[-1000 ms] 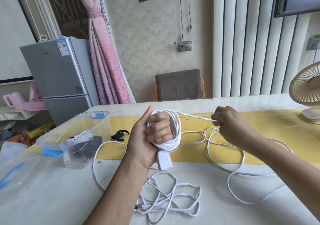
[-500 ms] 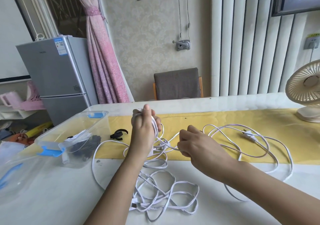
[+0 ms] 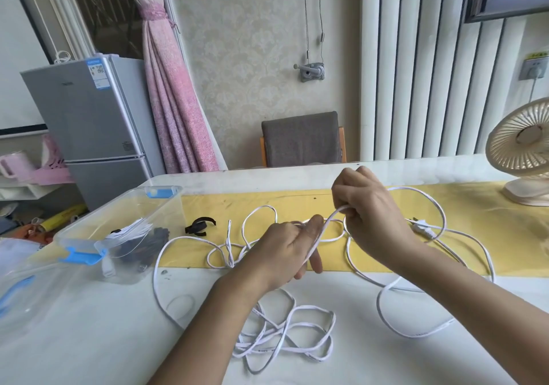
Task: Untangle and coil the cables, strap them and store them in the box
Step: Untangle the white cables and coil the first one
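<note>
Right hand (image 3: 371, 212) raised higher, left hand (image 3: 285, 251) lowered, cable (image 3: 416, 335) apparently uncoiled

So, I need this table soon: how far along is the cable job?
Done: some bundles already lie in the box. In hand: the left hand and right hand both grip one stretch of cable above the table. Left: most of it sprawls in loose loops, a tangle lies nearest, and the strap sits unused beside the box.
</note>
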The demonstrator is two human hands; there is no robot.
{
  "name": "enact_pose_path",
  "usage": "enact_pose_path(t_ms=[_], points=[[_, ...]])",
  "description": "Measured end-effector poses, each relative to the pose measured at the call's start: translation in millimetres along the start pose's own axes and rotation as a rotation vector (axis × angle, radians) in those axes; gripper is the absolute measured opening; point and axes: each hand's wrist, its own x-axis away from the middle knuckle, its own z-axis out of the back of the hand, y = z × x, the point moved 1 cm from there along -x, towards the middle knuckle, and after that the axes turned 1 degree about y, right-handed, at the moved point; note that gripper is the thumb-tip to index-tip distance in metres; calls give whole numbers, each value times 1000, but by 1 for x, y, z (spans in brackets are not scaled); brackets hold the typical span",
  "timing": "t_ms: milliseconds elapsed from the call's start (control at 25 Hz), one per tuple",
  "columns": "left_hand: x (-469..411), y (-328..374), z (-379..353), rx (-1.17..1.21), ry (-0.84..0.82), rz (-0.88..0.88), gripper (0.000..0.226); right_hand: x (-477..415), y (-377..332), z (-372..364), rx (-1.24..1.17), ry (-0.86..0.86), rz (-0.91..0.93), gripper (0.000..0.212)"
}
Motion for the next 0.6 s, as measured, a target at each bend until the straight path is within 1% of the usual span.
enact_pose_path(t_ms=[120,280,320,400,440,520,600], points=[[9,17,-6,179,-185,7,83,-3,10,7,31,65,-88,32],[18,31,-13,424,-513,118,75,-2,20,10,89,73,-205,36],[20,33,-13,490,-544,113,68,-1,23,9,97,70,-220,38],[20,34,-10,610,-499,92,45,2,28,8,100,69,-256,40],[18,31,-8,675,-478,87,40,3,31,9,98,71,-289,44],[12,22,-1,868,-542,67,37,8,39,9,109,60,-377,54],[4,15,6,1150,-650,15,36,16,46,5,150,16,-413,57]])
